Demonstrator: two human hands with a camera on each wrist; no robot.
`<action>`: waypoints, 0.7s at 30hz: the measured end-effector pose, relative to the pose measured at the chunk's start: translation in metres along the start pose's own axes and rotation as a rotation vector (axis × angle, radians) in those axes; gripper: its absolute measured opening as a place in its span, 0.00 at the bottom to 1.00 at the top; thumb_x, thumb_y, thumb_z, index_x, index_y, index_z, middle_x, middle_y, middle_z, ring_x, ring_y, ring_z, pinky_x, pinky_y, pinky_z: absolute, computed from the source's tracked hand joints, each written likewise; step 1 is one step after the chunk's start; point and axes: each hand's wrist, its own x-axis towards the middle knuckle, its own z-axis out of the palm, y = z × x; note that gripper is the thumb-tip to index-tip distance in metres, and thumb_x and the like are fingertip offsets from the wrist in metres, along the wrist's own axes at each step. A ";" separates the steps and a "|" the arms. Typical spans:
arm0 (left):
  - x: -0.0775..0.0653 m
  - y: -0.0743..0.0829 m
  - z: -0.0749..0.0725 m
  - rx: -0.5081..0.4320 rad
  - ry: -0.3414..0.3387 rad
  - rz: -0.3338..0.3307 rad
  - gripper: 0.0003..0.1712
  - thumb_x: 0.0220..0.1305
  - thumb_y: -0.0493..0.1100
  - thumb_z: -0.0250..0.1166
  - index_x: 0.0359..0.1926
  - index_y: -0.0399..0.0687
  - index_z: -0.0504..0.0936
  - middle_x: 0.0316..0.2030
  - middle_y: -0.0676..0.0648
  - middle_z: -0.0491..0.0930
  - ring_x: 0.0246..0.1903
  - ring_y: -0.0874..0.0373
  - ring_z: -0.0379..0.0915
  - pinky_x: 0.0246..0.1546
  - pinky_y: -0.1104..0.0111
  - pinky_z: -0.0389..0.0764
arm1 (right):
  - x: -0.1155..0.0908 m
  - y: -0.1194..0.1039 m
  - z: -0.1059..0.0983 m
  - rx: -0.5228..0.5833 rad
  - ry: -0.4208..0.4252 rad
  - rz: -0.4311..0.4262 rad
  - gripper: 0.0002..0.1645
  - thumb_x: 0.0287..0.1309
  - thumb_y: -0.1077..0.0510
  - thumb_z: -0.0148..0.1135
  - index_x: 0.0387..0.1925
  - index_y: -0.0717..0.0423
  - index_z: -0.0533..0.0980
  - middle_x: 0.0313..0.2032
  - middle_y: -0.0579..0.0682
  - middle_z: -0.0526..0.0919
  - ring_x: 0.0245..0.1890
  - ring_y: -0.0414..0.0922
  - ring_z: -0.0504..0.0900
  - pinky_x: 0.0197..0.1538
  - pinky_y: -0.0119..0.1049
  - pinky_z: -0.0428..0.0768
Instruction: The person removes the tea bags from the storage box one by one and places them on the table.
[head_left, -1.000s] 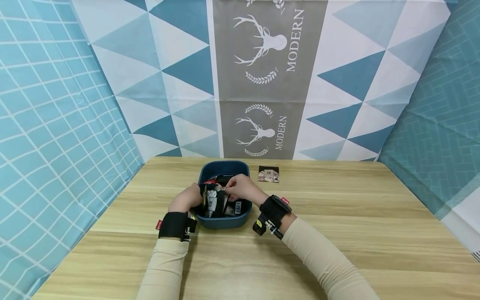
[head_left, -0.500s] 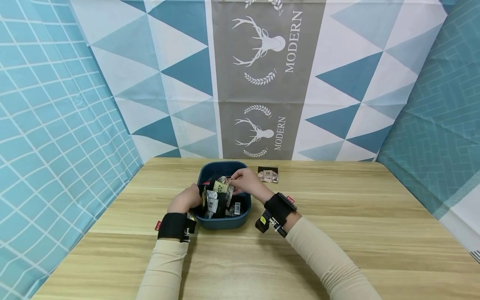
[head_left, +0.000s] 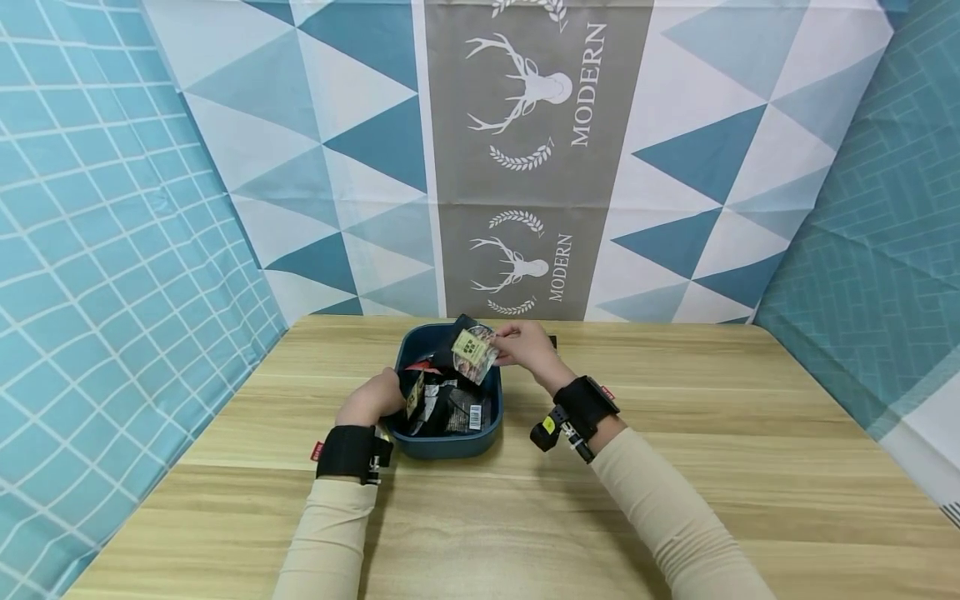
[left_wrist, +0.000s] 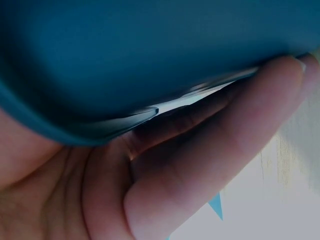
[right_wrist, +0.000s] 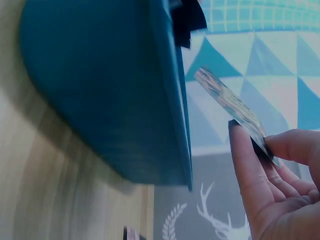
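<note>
My right hand [head_left: 525, 346] pinches a flat black packet [head_left: 471, 350] with a cream label and a printed picture, holding it tilted over the right rim of a blue plastic bin [head_left: 446, 448]. In the right wrist view, thumb and fingers clasp the packet [right_wrist: 232, 102] near its lower end, above the bin's rim. My left hand [head_left: 372, 397] grips the bin's left rim, its fingers [left_wrist: 215, 150] lying along the edge in the left wrist view. Inside the bin lie several dark packets, one with a barcode [head_left: 475, 417] and a red one [head_left: 423, 367] towards the back.
Behind my right hand, the dark corner of another packet [head_left: 553, 342] shows on the wooden table [head_left: 675, 433]. Patterned cloth [head_left: 517, 167] hangs along the table's back edge, with blue cloth on both sides.
My right hand has drawn the cream-labelled packet up from among the others and moved right and back, now covering most of the packet on the table. My left hand has stayed at the rim.
</note>
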 end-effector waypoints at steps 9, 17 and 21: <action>0.001 0.001 -0.001 0.010 0.006 0.011 0.36 0.67 0.32 0.46 0.69 0.22 0.39 0.51 0.24 0.73 0.10 0.58 0.66 0.15 0.67 0.72 | -0.013 -0.009 -0.021 -0.017 0.123 -0.042 0.14 0.62 0.64 0.53 0.46 0.72 0.72 0.41 0.66 0.79 0.26 0.46 0.83 0.41 0.42 0.82; 0.000 0.002 0.000 0.038 0.007 0.013 0.35 0.66 0.31 0.46 0.68 0.21 0.41 0.42 0.28 0.78 0.10 0.58 0.61 0.15 0.69 0.67 | 0.040 0.067 -0.066 0.090 0.276 -0.113 0.19 0.61 0.49 0.58 0.47 0.58 0.74 0.43 0.54 0.81 0.39 0.48 0.82 0.47 0.40 0.80; 0.000 0.002 -0.001 0.047 0.004 -0.002 0.35 0.67 0.31 0.44 0.68 0.22 0.40 0.28 0.37 0.78 0.10 0.59 0.60 0.16 0.69 0.65 | 0.068 0.113 -0.091 0.114 0.413 -0.104 0.14 0.62 0.53 0.57 0.45 0.55 0.72 0.45 0.53 0.78 0.39 0.49 0.80 0.47 0.42 0.80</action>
